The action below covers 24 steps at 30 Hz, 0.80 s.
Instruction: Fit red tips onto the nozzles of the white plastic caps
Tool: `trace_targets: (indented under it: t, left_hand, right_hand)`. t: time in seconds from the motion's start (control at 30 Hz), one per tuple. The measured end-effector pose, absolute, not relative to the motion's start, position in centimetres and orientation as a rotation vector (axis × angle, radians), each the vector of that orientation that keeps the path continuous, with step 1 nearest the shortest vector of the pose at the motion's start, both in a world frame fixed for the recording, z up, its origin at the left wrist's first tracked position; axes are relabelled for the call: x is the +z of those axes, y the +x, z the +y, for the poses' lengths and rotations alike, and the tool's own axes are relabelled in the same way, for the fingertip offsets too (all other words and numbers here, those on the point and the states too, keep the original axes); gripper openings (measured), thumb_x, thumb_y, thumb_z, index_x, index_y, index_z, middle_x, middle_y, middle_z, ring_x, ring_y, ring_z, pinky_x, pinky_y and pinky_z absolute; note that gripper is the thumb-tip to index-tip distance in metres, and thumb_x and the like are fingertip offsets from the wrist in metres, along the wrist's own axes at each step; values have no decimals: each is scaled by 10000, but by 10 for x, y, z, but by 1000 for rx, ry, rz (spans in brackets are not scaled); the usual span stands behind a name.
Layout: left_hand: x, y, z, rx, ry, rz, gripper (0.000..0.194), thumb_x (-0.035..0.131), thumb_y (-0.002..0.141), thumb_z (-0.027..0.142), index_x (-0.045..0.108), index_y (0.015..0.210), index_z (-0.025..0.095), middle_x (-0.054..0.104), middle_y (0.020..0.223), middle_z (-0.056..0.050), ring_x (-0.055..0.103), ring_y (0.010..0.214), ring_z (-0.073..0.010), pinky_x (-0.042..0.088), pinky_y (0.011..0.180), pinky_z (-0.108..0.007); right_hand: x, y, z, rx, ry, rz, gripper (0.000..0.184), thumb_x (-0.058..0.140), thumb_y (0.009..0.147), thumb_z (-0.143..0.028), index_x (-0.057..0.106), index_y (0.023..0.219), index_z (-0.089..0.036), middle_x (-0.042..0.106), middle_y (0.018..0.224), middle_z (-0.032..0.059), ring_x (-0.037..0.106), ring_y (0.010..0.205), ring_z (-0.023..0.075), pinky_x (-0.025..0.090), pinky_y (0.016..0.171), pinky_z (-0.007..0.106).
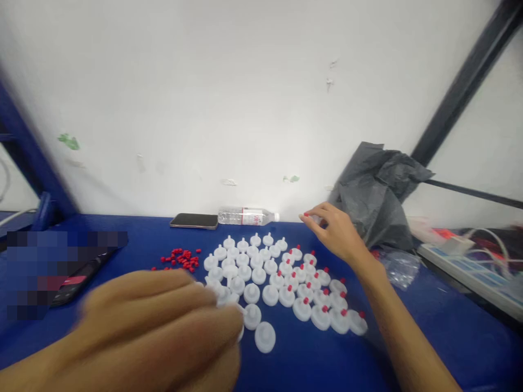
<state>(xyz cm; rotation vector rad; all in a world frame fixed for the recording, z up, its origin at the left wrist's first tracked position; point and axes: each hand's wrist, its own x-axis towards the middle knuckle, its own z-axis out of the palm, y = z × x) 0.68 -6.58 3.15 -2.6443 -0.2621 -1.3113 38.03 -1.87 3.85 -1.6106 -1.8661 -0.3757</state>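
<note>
My left hand (163, 326) is large and blurred in the foreground, its fingers curled together. White shows at its fingertips, but what it grips, if anything, I cannot make out. Farther back, my right hand (333, 226) pinches a white nozzle cap with a red tip (306, 214), partly hidden by the fingers. Below that hand stand many white nozzle caps with small red tips (302, 309). Left of these are plain white nozzle caps (251, 294) with bare stems, some hidden behind my left hand. Small red tips (186, 256) lie loose in a pile on the left.
A phone (194, 220) and a lying water bottle (249, 216) are by the wall. A grey plastic bag (376, 190), clear plastic wrap (400, 267) and a power strip (469, 272) occupy the right. A dark object (81, 277) lies left on the blue table (306, 359).
</note>
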Motion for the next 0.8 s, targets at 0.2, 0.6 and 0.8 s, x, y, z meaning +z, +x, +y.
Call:
trace_targets:
  t: [0.2, 0.6, 0.8]
  left_hand:
    - [33, 26, -4, -1228, -2420, -135, 229, 446, 778, 79, 595, 923, 173, 687, 768, -28, 623, 594, -133, 489, 524, -254]
    - [12, 31, -4, -1066, -2435, -339, 147, 510, 919, 313, 584, 905, 187, 644, 752, -16, 522, 511, -136, 334, 437, -275]
    - [9, 30, -8, -891, -2634, -323, 247, 343, 987, 235, 483, 786, 204, 584, 697, -3, 466, 509, -146, 297, 460, -305]
  right_hand:
    - [52, 317, -37, -145, -1375, -1963, 520, 704, 828, -584, 557, 1207, -259, 697, 889, 15, 666, 782, 196, 517, 694, 283]
    - [26, 243, -57, 63, -1049, -2265, 662, 681, 797, -633, 409, 1336, -362, 683, 851, -50, 662, 693, 158, 523, 660, 248]
    - [26, 237, -59, 250, -1019, -2264, 615, 718, 809, -567, 468, 1320, -331, 703, 858, -53, 677, 732, 149, 514, 675, 229]
